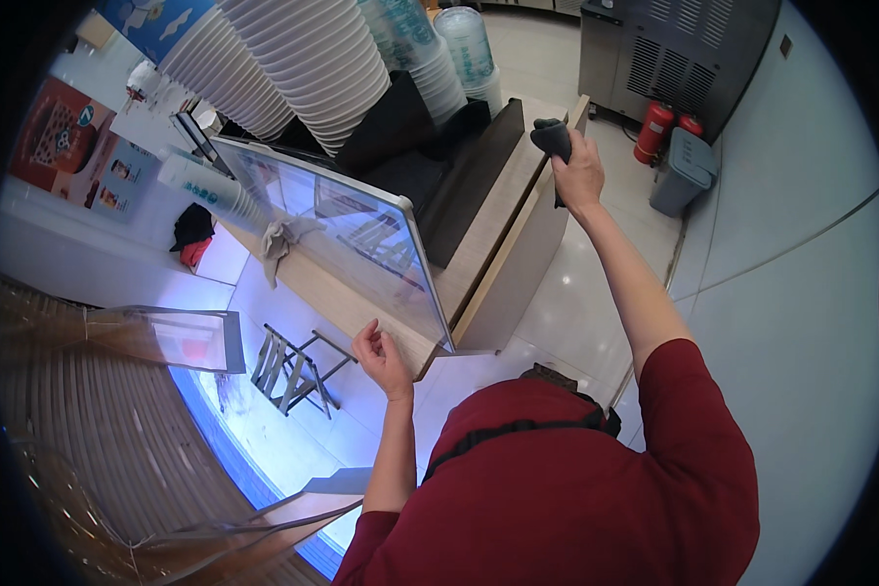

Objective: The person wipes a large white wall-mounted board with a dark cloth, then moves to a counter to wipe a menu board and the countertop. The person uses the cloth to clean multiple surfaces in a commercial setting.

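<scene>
A dark grey folded cloth [553, 139] is gripped in my right hand [584, 177], above the far end of the light wood counter's edge board [531, 212]. Beside the near corner of the wooden ledge [322, 293], my left hand [385, 362] has its fingers loosely curled and holds nothing. Whether it touches the ledge I cannot tell. Between ledge and counter top stands a clear upright panel [359, 234] with a pale frame. On the ledge lies a crumpled grey rag [278, 240], partly hanging over the edge. Behind the panel sits a long dark tray or trough [476, 198].
Tall stacks of white cups [315, 66] and clear plastic cups [469, 47] crowd the counter. A folding stool [293, 373] stands on the floor at left. At right are a red fire extinguisher [653, 132], a grey bin [683, 172] and a vented steel machine [670, 62].
</scene>
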